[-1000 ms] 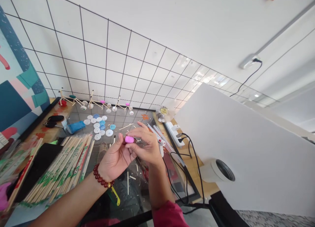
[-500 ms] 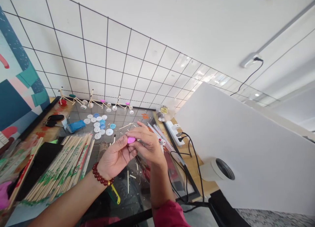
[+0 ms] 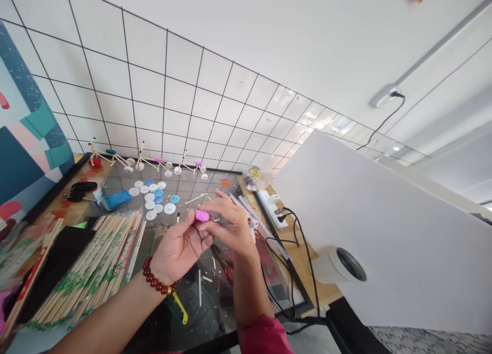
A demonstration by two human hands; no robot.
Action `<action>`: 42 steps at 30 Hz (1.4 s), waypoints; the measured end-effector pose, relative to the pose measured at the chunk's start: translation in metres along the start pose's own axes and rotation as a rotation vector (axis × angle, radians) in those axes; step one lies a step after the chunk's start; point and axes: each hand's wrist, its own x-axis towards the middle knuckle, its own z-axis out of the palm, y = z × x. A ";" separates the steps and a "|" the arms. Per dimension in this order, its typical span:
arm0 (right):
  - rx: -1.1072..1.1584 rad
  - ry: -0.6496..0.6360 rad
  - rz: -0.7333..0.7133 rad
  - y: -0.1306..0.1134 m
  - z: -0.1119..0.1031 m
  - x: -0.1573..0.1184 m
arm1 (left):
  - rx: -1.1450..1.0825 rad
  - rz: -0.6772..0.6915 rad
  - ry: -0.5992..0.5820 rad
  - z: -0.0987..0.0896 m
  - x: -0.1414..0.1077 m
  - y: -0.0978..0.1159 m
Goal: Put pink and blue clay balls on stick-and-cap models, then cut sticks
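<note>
A small pink lump of what looks like modelling clay (image 3: pixel 202 215) is pinched between my two hands above the dark table. My left hand (image 3: pixel 177 247), palm up with a red bead bracelet at the wrist, has its thumb against the lump's left side. My right hand (image 3: pixel 232 225) grips it from the right between thumb and fingers. Beyond them, several white and blue bottle caps (image 3: pixel 158 192) lie on the glass top. Small stick models (image 3: pixel 184 164) with cap wheels and coloured lumps stand along the back edge.
Bundles of wrapped chopsticks (image 3: pixel 92 262) lie at the left, near a blue packet (image 3: pixel 117 199) and black keys (image 3: pixel 79 190). A yellow-green cutter (image 3: pixel 180 310) and wood scraps lie below my hands. At the right are a power strip (image 3: pixel 272 209) with cables and a large white board (image 3: pixel 384 231).
The pink lump has turned between my fingers and shows more of its surface. Both hands keep hold of it, and the view has shifted slightly.
</note>
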 end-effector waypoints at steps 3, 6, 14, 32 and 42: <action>0.000 -0.014 0.020 0.002 -0.001 -0.001 | 0.002 -0.013 0.024 0.003 0.000 0.002; 0.023 -0.024 0.020 0.002 -0.001 -0.001 | 0.017 0.010 0.071 0.006 0.000 0.001; 0.097 -0.119 -0.015 0.000 -0.007 0.003 | 0.047 0.004 0.073 0.003 -0.002 0.003; -0.107 -0.060 -0.068 0.002 -0.002 -0.037 | 0.614 0.131 0.104 -0.013 -0.019 -0.011; -0.249 -0.027 -0.210 0.016 0.040 -0.085 | 0.901 0.418 0.149 -0.053 -0.038 -0.025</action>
